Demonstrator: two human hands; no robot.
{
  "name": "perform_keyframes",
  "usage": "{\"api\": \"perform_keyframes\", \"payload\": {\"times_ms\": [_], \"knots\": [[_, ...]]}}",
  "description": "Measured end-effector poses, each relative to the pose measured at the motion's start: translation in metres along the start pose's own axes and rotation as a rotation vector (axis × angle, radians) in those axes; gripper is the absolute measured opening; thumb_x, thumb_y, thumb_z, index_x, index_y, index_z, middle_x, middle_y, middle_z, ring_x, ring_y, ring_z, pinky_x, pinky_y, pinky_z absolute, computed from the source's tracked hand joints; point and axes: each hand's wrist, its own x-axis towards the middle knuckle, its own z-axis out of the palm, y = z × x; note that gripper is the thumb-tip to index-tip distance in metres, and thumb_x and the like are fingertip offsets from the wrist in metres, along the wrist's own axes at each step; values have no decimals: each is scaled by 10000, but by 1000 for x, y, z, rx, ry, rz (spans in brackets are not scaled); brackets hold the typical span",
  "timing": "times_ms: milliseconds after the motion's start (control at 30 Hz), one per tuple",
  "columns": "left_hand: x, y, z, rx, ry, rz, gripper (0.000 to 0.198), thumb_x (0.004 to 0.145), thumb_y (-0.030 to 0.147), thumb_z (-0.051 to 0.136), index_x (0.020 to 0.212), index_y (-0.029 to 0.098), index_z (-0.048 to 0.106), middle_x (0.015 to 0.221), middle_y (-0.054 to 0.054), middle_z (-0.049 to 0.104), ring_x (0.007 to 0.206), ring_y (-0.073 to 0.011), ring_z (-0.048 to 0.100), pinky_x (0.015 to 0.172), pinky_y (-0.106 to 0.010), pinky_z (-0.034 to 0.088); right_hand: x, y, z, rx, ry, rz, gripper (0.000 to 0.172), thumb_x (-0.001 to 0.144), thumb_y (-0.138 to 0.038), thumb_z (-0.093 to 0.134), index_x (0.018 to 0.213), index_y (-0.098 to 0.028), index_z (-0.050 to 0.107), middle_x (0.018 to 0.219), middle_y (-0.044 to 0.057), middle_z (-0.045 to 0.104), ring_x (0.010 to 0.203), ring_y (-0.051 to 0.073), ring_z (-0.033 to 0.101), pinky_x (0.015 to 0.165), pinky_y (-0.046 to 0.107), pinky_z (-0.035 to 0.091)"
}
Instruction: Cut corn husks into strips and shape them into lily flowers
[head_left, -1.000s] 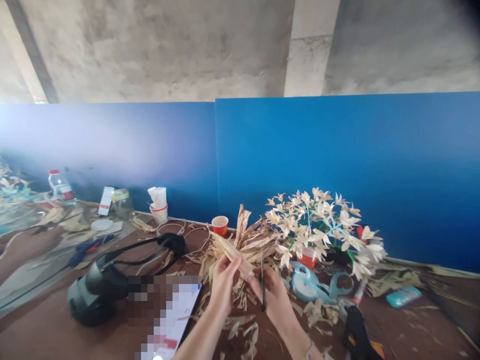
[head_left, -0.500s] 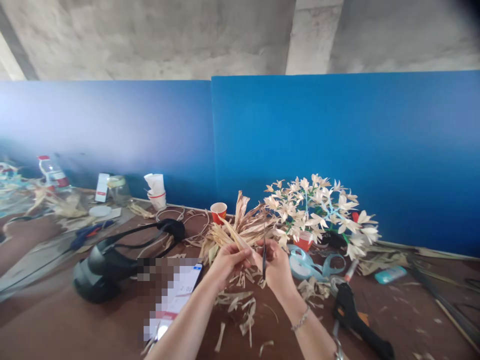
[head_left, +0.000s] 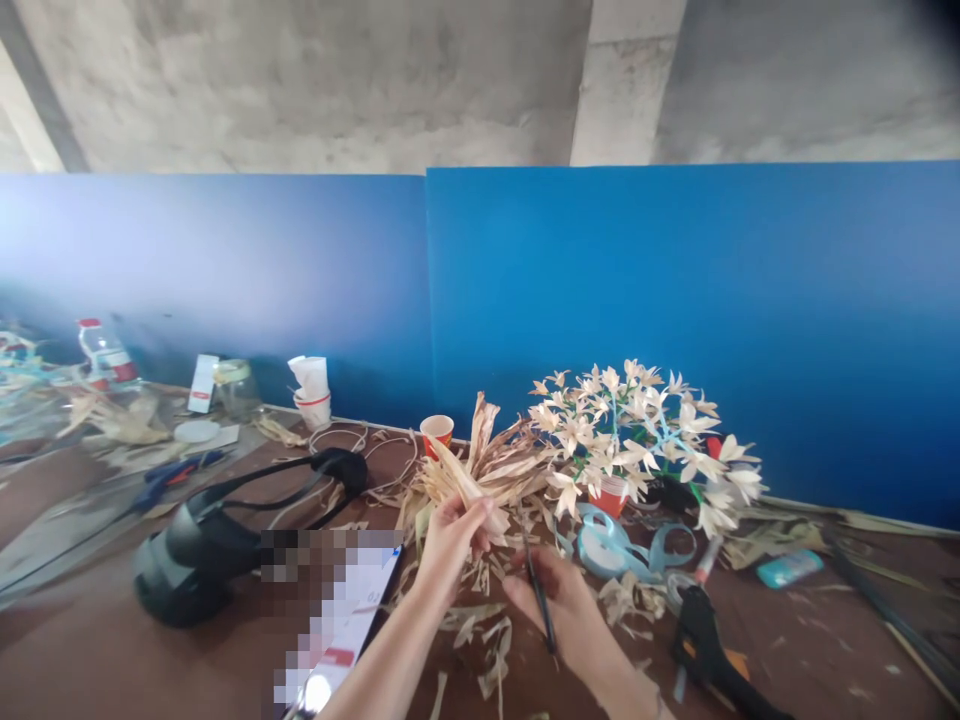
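Observation:
My left hand (head_left: 451,545) grips a strip of dried corn husk (head_left: 461,487) that rises from my fingers toward a loose pile of dried husks (head_left: 499,465). Below it, my right hand (head_left: 559,600) holds a slim black tool (head_left: 541,603), possibly narrow scissors, tip pointing down toward the table. The tool stands apart from the husk. Pale husk flowers on wire stems (head_left: 630,435) stand just beyond my right hand, and husk scraps (head_left: 487,640) lie under both hands.
A brown tabletop (head_left: 97,660) runs along a blue wall. On it are a red paper cup (head_left: 437,435), a pale blue ribbon roll (head_left: 600,548), a black glue gun (head_left: 701,640), a black headset (head_left: 191,550), a blurred phone (head_left: 341,610), and a plastic bottle (head_left: 105,352).
My right hand has dropped lower and away from my left, and the black tool now tilts instead of standing upright. My left hand still grips the husk strip.

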Motion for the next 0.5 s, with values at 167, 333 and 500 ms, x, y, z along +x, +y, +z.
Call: {"api": "perform_keyframes", "payload": {"times_ms": [167,333,500], "knots": [[-1,-11,5,4,6,-36,342,601,433,710,612,141,531,393,34,531,296,-59,431,296,-143,264,-8,17,5,183,-189,186,417,707,-545,593,818,-146,544,534,-36,498,462,85,452,391,170,319],[-6,-15,11,43,-10,-93,366,582,461,714,628,147,533,399,43,529,285,-74,446,288,-159,298,-10,19,8,194,-187,197,471,683,-608,578,780,-149,534,482,-42,500,383,64,418,356,161,301],[-8,-15,11,51,-19,-71,361,586,457,714,646,141,549,411,48,523,284,-68,445,286,-153,295,-9,18,6,188,-166,192,493,660,-628,588,770,-149,543,451,-41,496,373,69,423,345,160,288]]}}
